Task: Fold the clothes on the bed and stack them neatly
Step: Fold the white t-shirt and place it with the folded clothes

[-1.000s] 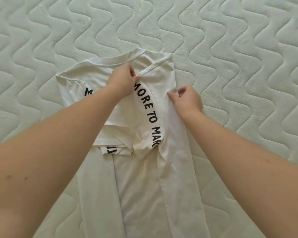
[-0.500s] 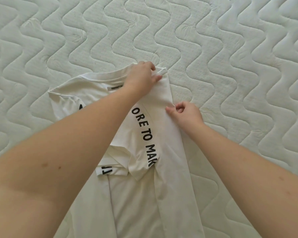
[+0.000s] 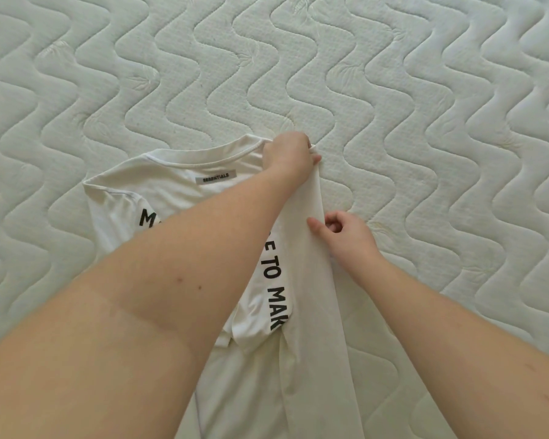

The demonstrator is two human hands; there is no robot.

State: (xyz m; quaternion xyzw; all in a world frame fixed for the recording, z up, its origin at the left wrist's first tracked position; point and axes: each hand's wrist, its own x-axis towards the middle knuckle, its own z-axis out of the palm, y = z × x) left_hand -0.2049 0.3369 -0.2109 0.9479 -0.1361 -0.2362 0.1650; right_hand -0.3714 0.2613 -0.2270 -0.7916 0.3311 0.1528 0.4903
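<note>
While lying partly folded on the quilted mattress [image 3: 393, 74], the white T-shirt [image 3: 178, 198] is being handled by both hands. Left hand [image 3: 290, 155] is reaching across to the shirt's far right corner by the collar, fingers curled, gripping the fabric edge there. Right hand [image 3: 343, 234] is sitting nearer, just right of the folded long edge, fingers curled in with thumb and forefinger pinching or pressing that edge; exact contact is hard to tell. Between the hands a folded strip of shirt is running toward the viewer. Left of the left hand, a grey neck label [image 3: 215, 177] is showing inside the collar. Black lettering [image 3: 274, 293] is running along the fold below the left forearm.
</note>
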